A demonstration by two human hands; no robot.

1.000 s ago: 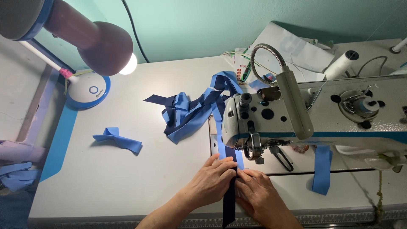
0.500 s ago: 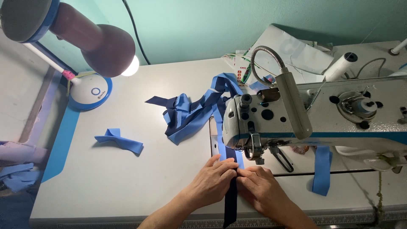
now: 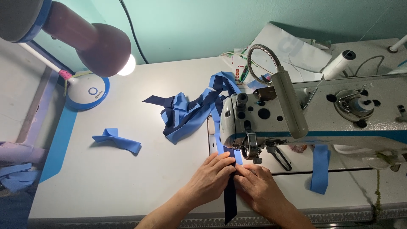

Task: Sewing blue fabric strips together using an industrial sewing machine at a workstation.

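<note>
A dark navy fabric strip runs from under the sewing machine's presser foot toward the table's front edge and hangs over it. My left hand presses flat on the strip from the left, fingers together. My right hand presses on it from the right, fingertips meeting the left hand's just before the foot. A light blue strip lies under the navy one and leads back to the pile behind the machine.
A tangled pile of navy and light blue strips lies left of the machine head. One folded light blue piece sits apart at the left. A desk lamp stands at the far left. Another blue strip hangs under the machine arm. A gooseneck light crosses the machine.
Both hands have edged slightly forward toward the presser foot with the navy strip; the view shifted a little. Nothing else moved.
</note>
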